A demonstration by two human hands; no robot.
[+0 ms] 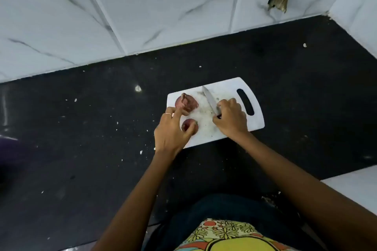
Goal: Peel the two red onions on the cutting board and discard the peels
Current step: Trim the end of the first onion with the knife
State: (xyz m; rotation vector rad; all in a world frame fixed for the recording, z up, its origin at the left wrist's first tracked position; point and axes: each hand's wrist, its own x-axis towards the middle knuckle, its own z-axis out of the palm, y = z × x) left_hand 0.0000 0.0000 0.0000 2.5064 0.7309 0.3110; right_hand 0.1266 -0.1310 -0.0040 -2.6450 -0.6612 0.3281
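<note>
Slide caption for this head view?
Left hand holds the near red onion, right hand grips a steel knife on the white plastic cutting board.

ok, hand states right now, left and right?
Left hand: holds the near onion.
Right hand: grips the knife.

the black desk (81, 149) lies open left of the cutting board (226, 87); the tiled wall (142, 16) closes off the far side and right corner.

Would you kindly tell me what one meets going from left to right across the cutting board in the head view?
In order: left hand → far red onion → knife → right hand → cutting board's handle slot.
</note>
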